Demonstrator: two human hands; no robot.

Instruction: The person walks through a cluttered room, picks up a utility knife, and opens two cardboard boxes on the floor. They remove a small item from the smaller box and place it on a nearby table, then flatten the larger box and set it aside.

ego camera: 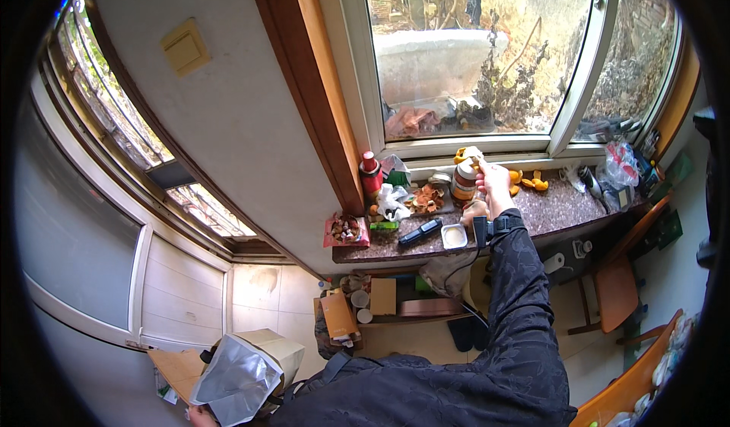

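Note:
My right hand (495, 184) reaches over the stone windowsill (559, 204) with its fingers closed on a piece of orange peel (467, 154), above and beside a brown jar with a pale lid (463, 184). More orange peel (535, 182) lies on the sill to the right of the hand. Low at the left, my left hand (202, 415) is partly cut off by the picture's rim; it holds the edge of an open bag with a silvery lining (239, 375). A brown cardboard piece (177, 370) is beside that bag.
Along the sill stand a red bottle (371, 176), a black handheld device (420, 232), a small white tub (454, 236), a red packet (347, 230) and plastic bags (620, 167). Below are a low shelf with boxes (383, 297) and dark slippers (466, 334). Wooden chairs (616, 293) stand at right.

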